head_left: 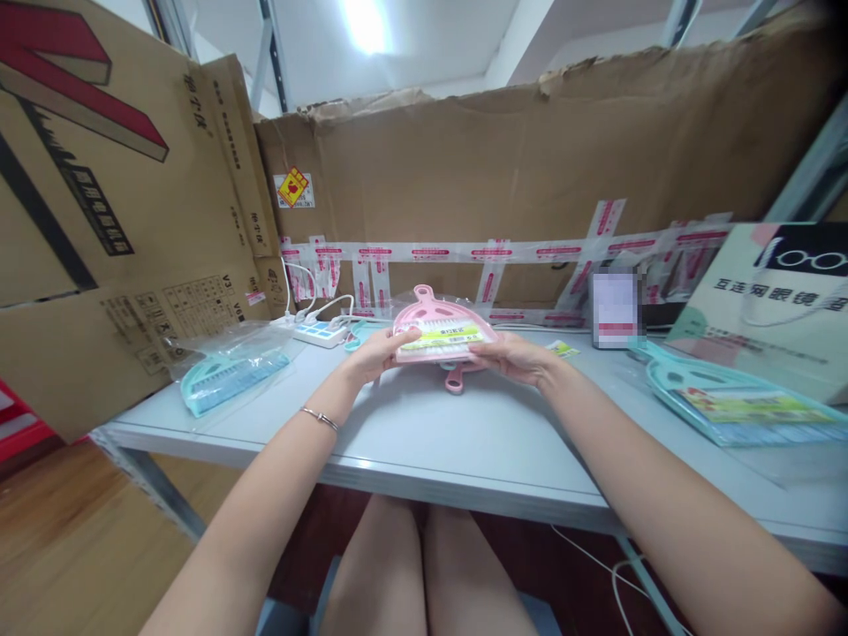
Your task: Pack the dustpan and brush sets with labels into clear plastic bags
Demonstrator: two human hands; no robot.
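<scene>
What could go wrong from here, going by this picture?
The pink fan-shaped plastic dustpan is held at its sides by the left grip and right grip; it might tip if one loosens.

At left, the turquoise fan-shaped dustpan in clear plastic lies near the front edge of the grey table; a nudge could send it off.

Thin white cables at the white power strip could snag.

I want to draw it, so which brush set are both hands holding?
The pink brush set, gripped between the left hand and right hand; the left turquoise set and right turquoise set lie on the table.
</scene>
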